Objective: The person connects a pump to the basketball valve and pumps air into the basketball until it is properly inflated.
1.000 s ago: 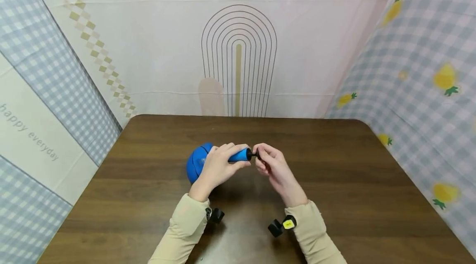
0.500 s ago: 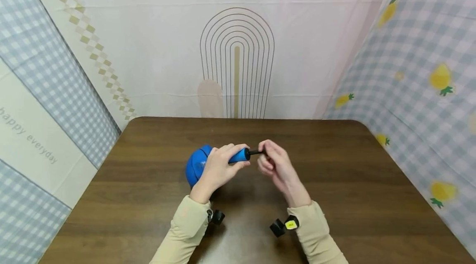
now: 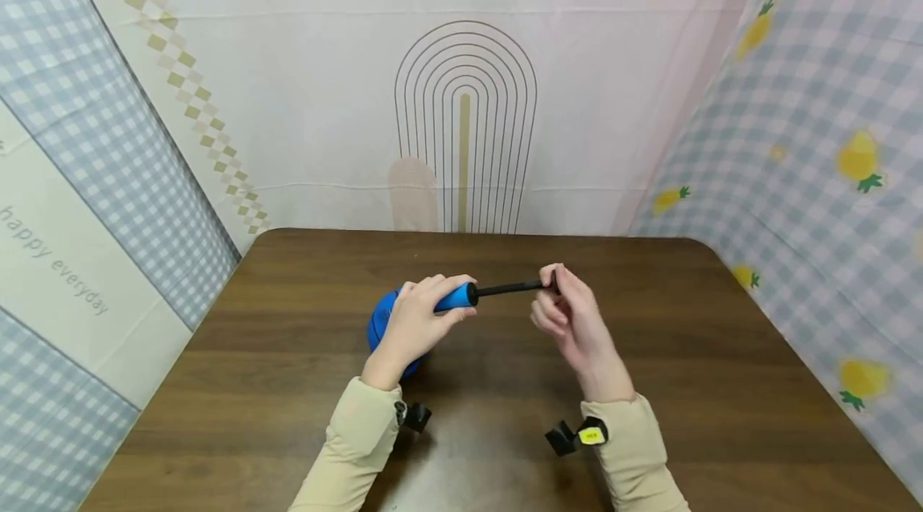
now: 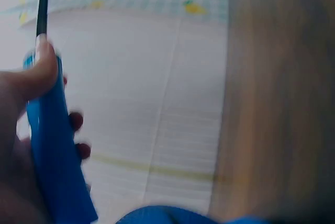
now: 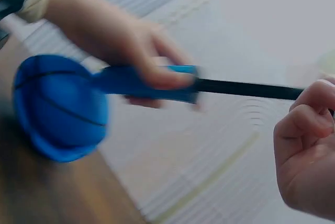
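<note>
A blue hand pump (image 3: 453,298) is held over the table, its black rod (image 3: 510,288) drawn well out to the right. My left hand (image 3: 415,321) grips the barrel, with the thumb lying along it in the left wrist view. At the rod's far end, my right hand (image 3: 579,328) pinches the black handle, mostly hidden by the fingers. A blue ball (image 5: 60,111) with black lines sits at the barrel's other end and looks sunken in on one side in the right wrist view. In the head view the left hand covers part of it.
The brown wooden table (image 3: 685,352) has rounded far corners. Behind it hangs a pale cloth (image 3: 324,95) with line arches, and checked cloths (image 3: 808,223) flank both sides. Each wrist wears a small black camera (image 3: 561,438).
My right hand has moved right and slightly up, drawing the rod out of the barrel from almost fully in. The left hand keeps its grip and has shifted slightly left.
</note>
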The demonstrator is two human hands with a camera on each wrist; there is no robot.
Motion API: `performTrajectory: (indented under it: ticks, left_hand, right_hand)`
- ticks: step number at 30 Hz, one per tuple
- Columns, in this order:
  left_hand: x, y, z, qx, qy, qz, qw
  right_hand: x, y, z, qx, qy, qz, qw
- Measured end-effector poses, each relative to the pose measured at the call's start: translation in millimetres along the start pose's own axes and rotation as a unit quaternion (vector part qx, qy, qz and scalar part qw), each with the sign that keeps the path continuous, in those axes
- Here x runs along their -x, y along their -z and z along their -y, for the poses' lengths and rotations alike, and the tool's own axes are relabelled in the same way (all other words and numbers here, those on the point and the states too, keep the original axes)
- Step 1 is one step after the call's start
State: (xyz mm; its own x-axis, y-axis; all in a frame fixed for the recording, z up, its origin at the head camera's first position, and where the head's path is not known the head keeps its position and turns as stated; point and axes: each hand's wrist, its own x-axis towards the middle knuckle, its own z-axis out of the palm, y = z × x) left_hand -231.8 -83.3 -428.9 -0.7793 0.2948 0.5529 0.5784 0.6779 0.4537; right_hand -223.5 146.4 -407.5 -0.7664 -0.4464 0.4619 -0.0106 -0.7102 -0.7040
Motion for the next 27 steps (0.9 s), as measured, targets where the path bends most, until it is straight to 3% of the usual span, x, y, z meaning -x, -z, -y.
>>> performTrajectory:
  ticks: [7,10,13,16,19,23,27]
  left_hand:
    - [1.8,-8.9,-13.3,-0.01,-0.036,0.002,0.9993]
    - [0.1,-4.6,-12.8,0.001,-0.035,0.013,0.9993]
    - [-1.8,2.5,-7.6,0.007,-0.022,0.021,0.9995]
    - [-2.0,7.1,-1.6,0.007,-0.006,0.011,0.9999]
    - [-1.7,4.9,0.9,0.005,-0.006,-0.003,1.0]
    - [-1.0,-5.1,-2.8,0.019,-0.031,0.001,0.9993]
    - [-1.5,-8.8,-5.9,0.019,-0.054,0.008,0.9983]
  right_hand:
    - [-5.0,-8.3,-33.8,0.071,-0.075,-0.02,0.994]
    - [-4.5,-8.8,-30.2,0.117,-0.088,-0.039,0.988]
    - [-3.7,-7.6,-14.9,0.149,-0.074,-0.045,0.985]
    - [-2.0,-7.6,0.8,0.126,-0.04,-0.039,0.99]
    - [-1.9,-10.4,3.1,0.08,-0.028,-0.034,0.996]
    - [-6.1,-17.3,-16.2,0.065,-0.076,-0.03,0.995]
    - [-8.4,-18.8,-30.7,0.099,-0.114,-0.045,0.987]
